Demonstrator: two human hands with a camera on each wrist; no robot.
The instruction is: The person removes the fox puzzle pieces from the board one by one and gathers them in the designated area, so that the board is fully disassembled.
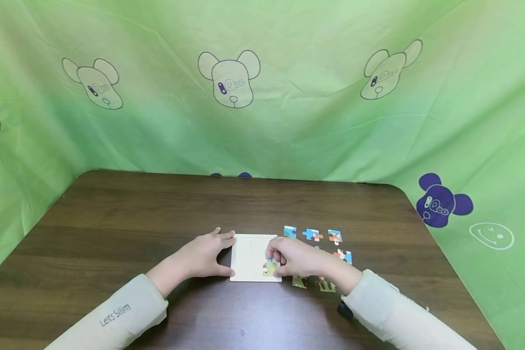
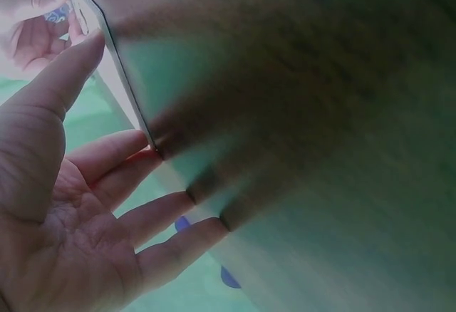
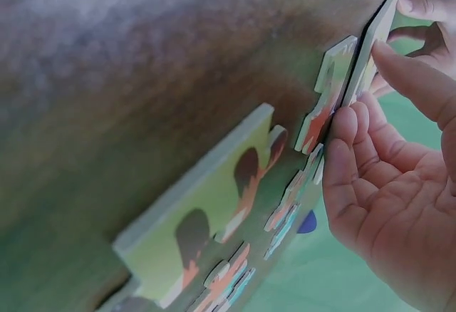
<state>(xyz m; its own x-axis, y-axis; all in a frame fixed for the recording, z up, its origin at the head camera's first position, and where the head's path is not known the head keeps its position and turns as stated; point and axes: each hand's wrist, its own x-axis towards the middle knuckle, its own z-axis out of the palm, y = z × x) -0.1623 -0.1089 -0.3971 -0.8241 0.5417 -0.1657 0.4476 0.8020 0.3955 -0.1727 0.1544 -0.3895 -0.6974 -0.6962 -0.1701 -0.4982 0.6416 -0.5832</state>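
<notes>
A pale square puzzle tray lies on the table between the hands. My left hand steadies its left side, thumb at the near corner and fingers towards the far corner; the left wrist view shows the fingers spread and fairly straight. A yellow-green puzzle piece lies in the tray's near right corner. Over the right side, my right hand has its fingers curled and its thumb beside that piece, holding it. The right wrist view shows the right thumb at the tray; the fingertips' contact is partly hidden.
Loose puzzle pieces lie right of the tray, among them a blue-green one, a blue-orange one and a green one. Some are partly under the right forearm. A small black object is by the right cuff. Green cloth hangs behind the brown table.
</notes>
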